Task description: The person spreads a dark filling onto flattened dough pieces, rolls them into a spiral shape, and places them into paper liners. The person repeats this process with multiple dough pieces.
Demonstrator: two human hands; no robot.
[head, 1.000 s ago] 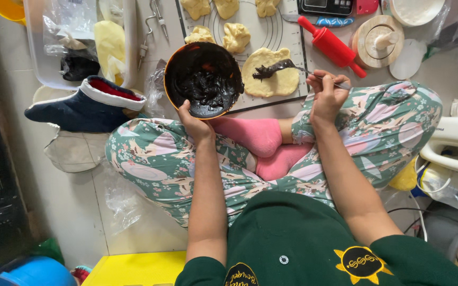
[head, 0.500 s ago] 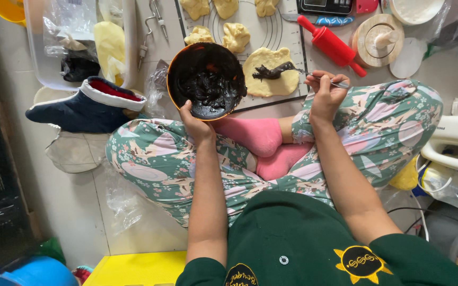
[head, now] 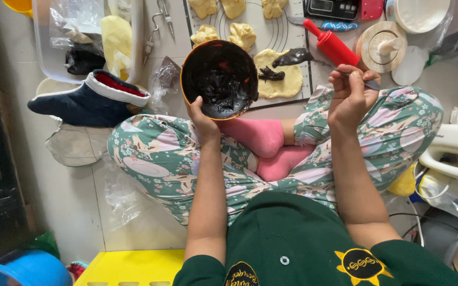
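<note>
My left hand holds an orange bowl of dark paste by its near rim, tilted toward me above my crossed legs. My right hand is closed on a thin utensil handle over my right knee. On the baking mat ahead lies a flattened dough disc with a dab of dark paste on it. More dark paste rests at its far edge. Several dough balls sit further back.
A red rolling pin, a round wooden press, a white bowl and a scale lie beyond the mat. A clear bin and a dark slipper are left. A white jug stands right.
The bowl has shifted slightly right and tilted more toward me. My right hand has drawn back from the dough disc, leaving paste on it.
</note>
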